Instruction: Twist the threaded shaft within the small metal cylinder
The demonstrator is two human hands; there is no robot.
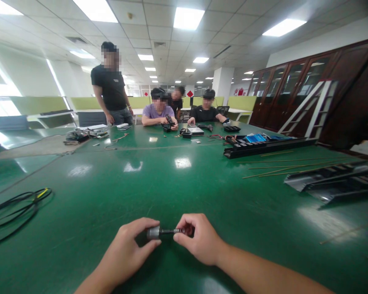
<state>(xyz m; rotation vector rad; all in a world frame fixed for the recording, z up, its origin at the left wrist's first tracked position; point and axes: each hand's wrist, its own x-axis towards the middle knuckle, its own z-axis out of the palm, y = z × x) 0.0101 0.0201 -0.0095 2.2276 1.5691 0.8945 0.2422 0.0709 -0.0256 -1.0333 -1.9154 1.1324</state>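
My left hand (pixel 133 241) pinches a short silver-grey metal cylinder (pixel 153 232) between thumb and forefinger, just above the green table. Out of the cylinder's right side runs a thin dark shaft (pixel 168 232), lying level between my hands. At the shaft's other end, my right hand (pixel 199 239) is closed with thumb and forefinger on its tip. Something dark reddish shows inside the curl of the right fingers, too covered to make out. Whether shaft and cylinder are one piece cannot be told.
Coiled black cable (pixel 24 208) lies at the left. Thin rods (pixel 282 171) and dark metal channels (pixel 331 179) lie at the right, with a long black tray (pixel 263 148) behind. Across the green table (pixel 159 175) are several people, tools and parts. A stepladder (pixel 317 108) stands by the cabinets.
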